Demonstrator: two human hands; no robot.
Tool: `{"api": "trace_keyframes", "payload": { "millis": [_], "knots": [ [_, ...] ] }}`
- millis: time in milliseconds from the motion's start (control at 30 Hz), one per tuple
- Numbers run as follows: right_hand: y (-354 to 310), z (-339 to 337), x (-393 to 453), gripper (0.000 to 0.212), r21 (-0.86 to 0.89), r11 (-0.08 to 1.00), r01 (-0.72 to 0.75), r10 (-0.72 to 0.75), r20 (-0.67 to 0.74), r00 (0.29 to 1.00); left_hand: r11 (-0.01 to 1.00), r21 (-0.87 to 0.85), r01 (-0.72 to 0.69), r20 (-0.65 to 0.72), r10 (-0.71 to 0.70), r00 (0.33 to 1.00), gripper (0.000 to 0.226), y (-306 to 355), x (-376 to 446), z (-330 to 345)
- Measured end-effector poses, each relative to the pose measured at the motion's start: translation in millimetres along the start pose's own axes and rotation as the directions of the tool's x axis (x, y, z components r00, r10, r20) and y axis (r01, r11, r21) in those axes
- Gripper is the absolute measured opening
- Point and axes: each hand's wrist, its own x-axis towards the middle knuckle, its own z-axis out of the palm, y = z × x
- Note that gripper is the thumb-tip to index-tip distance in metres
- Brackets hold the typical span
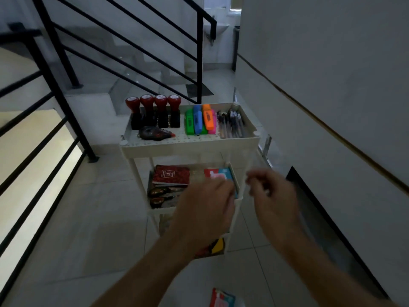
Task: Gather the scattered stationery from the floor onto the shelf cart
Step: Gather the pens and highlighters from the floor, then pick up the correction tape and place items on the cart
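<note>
Hands over the middle tier of the shelf cart (177, 147): left hand (207, 204) above the red-and-blue notebook (219, 173) lying flat there, fingers curled down toward it, grip blurred, cannot tell whether pinching it. Right hand (273, 191) just right of the cart edge, fingers loosely curled, apparently holding nothing. One booklet (221, 299) left on the floor, below and behind both hands, near the bottom edge of view, long axis roughly pointing toward the cart. Closer to the right hand, probably; needs a reach back and down.
</note>
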Motion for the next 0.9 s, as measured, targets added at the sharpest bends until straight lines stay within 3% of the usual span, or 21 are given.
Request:
{"api": "trace_keyframes", "payload": {
  "millis": [133,300,400,567,800,900],
  "knots": [
    [57,-22,-80,0.018,0.020,0.989,-0.149,0.148,0.058,0.987,0.992,-0.050,0.115,0.112,-0.109,0.988,0.013,29,-81,14],
    [117,-54,-154,0.017,-0.059,0.983,-0.175,0.181,0.119,0.976,0.962,-0.006,0.274,0.193,-0.268,0.944,0.001,57,-152,20],
    [145,-69,-189,0.016,-0.082,0.978,-0.193,0.204,0.161,0.966,0.891,-0.059,0.450,0.250,-0.423,0.871,0.001,73,-187,28],
    [206,-79,-246,0.016,-0.185,0.951,-0.249,0.288,0.230,0.930,0.790,-0.049,0.611,0.398,-0.546,0.737,0.007,85,-264,56],
    [328,-50,-345,0.017,-0.338,0.896,-0.288,0.417,0.419,0.807,0.680,0.035,0.732,0.568,-0.616,0.545,0.008,59,-396,126],
    [398,-23,-382,0.015,-0.407,0.893,-0.191,0.406,0.544,0.734,0.695,0.074,0.715,0.609,-0.600,0.520,0.012,27,-456,176]
  ]
}}
